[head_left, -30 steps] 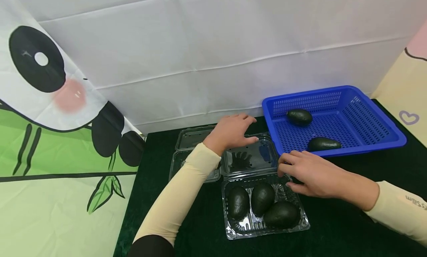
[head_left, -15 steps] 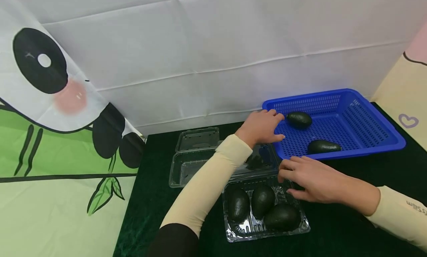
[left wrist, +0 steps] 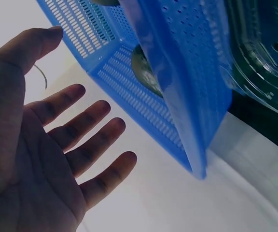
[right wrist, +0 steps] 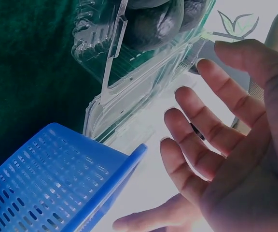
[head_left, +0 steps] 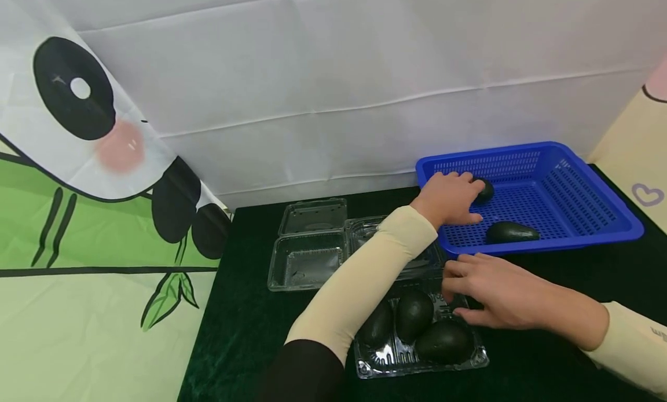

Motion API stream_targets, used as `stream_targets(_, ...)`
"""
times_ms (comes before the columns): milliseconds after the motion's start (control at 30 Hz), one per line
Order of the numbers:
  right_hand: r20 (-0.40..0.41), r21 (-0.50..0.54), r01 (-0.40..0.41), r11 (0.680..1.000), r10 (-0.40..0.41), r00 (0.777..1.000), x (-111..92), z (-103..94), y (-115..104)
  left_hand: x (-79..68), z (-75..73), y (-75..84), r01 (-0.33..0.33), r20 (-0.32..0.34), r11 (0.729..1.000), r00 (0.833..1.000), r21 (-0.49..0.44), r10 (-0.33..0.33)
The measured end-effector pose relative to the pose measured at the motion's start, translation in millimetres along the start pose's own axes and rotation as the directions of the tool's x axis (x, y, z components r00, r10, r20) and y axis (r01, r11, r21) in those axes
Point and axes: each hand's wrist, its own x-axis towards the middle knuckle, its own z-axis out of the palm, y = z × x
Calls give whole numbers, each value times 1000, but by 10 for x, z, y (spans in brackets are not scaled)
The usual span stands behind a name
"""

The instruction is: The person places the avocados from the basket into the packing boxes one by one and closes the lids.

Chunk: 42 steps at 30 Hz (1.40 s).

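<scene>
My left hand (head_left: 451, 198) hovers over the left side of the blue basket (head_left: 568, 238), fingers spread and holding nothing. Just beyond its fingers lies one dark avocado (head_left: 483, 190), partly hidden by the hand. A second avocado (head_left: 513, 232) rests near the basket's front wall. My right hand (head_left: 495, 292), fingers relaxed, is over the right edge of a clear plastic clamshell box (head_left: 383, 367) that stands open with three avocados (head_left: 444, 342) inside. In the right wrist view that hand's palm (right wrist: 255, 159) shows bare.
A second clear clamshell box (head_left: 307, 262) lies open at the left with its lid (head_left: 314, 216) folded back. Dark green cloth (head_left: 234, 309) covers the table. A white sheet (head_left: 312, 101) hangs behind, and a printed cartoon sheet (head_left: 104, 216) is at the left.
My left hand has moved right, from above the clamshell lid to over the basket near the far avocado. My right hand has stayed nearly still beside the filled box.
</scene>
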Motion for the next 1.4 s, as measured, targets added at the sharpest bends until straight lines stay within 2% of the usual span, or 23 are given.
stream_targets(433, -13, 64, 29, 998, -29, 1000, -86, 17, 2, 323, -77, 458, -31, 53, 998, 998, 46, 29)
stream_targets(667, -38, 68, 67, 995, -65, 997, -128, 60, 1, 399, -92, 670, -68, 100, 997, 993, 21, 66)
stream_targets(800, -34, 79, 74, 994, -71, 997, -147, 76, 12, 427, -106, 766, -79, 153, 997, 985, 7, 77)
stream_targets(1033, -58, 75, 87, 993, -82, 995, -199, 85, 40, 522, -167, 868, -88, 264, 995, 960, -36, 94)
stream_targets(1133, -67, 74, 91, 993, -86, 994, -214, 93, 53, 576, -174, 906, -66, 307, 995, 948, -74, 86)
stream_targets(1267, -67, 75, 92, 993, -87, 994, -225, 99, 64, 606, -164, 942, -36, 330, 996, 942, -85, 63)
stream_targets(1400, -55, 78, 87, 993, -82, 995, -228, 101, 74, 574, -163, 941, -21, 331, 998, 943, -67, 42)
